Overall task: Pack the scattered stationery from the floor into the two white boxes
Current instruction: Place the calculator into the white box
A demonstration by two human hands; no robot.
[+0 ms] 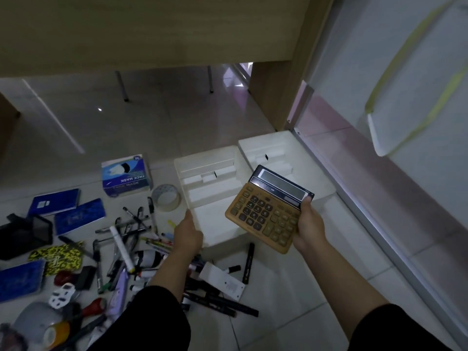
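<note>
Two white boxes sit side by side on the tiled floor: the nearer box [217, 219] in the middle and the farther box [291, 145] to its right, against the glass wall. My right hand [307, 229] holds a tan calculator [268, 211] with a dark tilted display above the nearer box's right side. My left hand [187, 235] grips the nearer box's left rim. Scattered pens and markers [131, 239] lie in a heap to the left of my left arm.
On the floor at left lie a face mask carton [125, 177], a tape roll [167, 197], blue notebooks [78, 216], a black mesh holder [25, 234], a white flat pack [222, 281] and a black marker [248, 263]. A wooden desk stands behind; glass wall at right.
</note>
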